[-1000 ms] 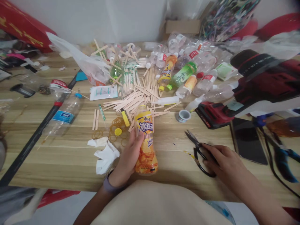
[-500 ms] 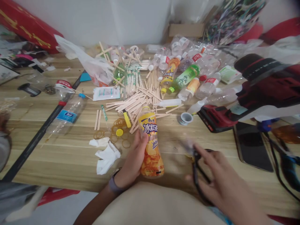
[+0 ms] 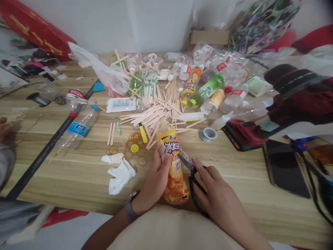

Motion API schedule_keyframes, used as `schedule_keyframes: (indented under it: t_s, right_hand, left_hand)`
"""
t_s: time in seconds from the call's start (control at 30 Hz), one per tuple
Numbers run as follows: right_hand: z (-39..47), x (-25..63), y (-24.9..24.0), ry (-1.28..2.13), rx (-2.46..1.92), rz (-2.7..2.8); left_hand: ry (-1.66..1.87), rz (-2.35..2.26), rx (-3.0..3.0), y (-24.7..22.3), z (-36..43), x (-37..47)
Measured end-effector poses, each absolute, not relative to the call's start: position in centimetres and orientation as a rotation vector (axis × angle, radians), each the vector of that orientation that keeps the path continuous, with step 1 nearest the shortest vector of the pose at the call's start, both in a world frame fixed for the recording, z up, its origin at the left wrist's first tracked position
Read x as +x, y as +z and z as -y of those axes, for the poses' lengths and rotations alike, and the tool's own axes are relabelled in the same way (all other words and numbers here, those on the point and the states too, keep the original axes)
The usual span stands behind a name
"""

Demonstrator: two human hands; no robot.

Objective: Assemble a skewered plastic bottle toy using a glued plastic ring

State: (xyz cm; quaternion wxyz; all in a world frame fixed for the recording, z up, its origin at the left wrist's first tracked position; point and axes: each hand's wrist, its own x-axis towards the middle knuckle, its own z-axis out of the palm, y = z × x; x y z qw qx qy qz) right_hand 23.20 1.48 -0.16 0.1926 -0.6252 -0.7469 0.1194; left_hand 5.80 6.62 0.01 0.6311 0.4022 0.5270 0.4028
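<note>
The wooden table (image 3: pixel 78 180) was crowded: a heap of flat wooden sticks (image 3: pixel 153 113), scattered rubber bands (image 3: pixel 134 139), crumpled white tissue (image 3: pixel 121 173), an empty water bottle (image 3: pixel 78 126), a black rod (image 3: pixel 44 152), a roll of wire (image 3: pixel 208 134), a red drill (image 3: pixel 243 133) and a phone (image 3: pixel 286 170) lay on it

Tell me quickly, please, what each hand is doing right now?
Left hand: closed around the orange bottle.
Right hand: holding the black scissors, blades at the bottle.

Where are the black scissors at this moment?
In the head view, the scissors are in the right hand, blades against the orange bottle held by the left hand.
</note>
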Motion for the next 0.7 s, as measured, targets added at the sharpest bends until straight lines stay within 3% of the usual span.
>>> schedule_keyframes:
  t_s: [0.7]
  right_hand:
    - [-2.0, 23.0, -0.1, 0.047, -1.612, 2.188]
  left_hand:
    - [0.831, -1.295, 1.162, 1.7, -7.7, 5.3]
